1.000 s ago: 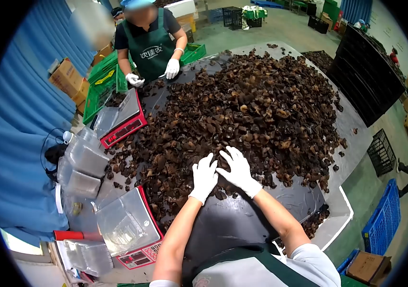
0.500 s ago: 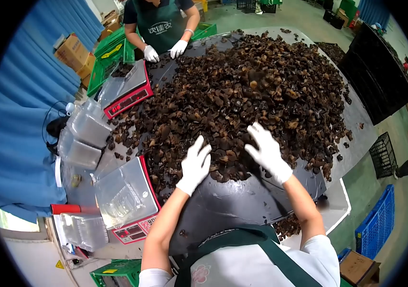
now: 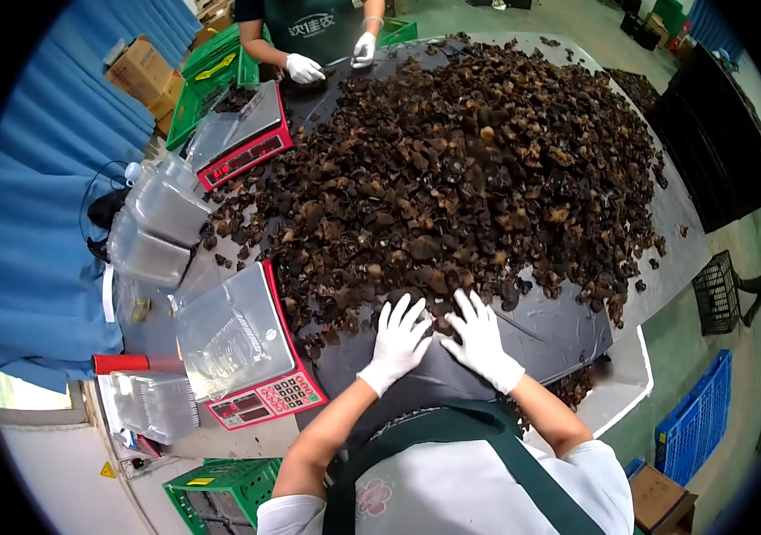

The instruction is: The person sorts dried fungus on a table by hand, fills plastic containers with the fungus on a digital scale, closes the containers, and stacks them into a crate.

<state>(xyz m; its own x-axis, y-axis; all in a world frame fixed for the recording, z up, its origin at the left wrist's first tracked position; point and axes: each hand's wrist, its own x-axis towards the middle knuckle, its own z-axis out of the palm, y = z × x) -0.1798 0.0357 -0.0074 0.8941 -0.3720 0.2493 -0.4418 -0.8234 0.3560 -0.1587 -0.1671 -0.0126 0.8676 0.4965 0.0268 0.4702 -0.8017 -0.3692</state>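
Note:
A wide heap of dark brown wood ear mushrooms [image 3: 452, 187] covers much of the table. My left hand [image 3: 396, 343], in a white glove, lies at the heap's near edge with its fingers spread. Beside it, to the right, my gloved right hand [image 3: 477, 341] also has its fingers apart, with a few mushrooms at the fingertips. Neither hand grips anything that I can see. The two hands angle toward each other, a small gap between them. Left of my left hand stands a red scale [image 3: 233, 343] with a clear plastic tray on its plate.
A second red scale [image 3: 245, 138] stands further back, near a co-worker's gloved hands [image 3: 306, 69]. Stacked clear plastic boxes [image 3: 159, 218] line the left side. A green crate [image 3: 220, 495] is below left, a white bin [image 3: 621, 383] below right, and a blue pallet [image 3: 694, 415] beyond it.
Both hands have drawn back toward me and closer together, at the heap's near edge. My view has shifted slightly. The co-worker's hands have moved apart from their earlier place on the table edge.

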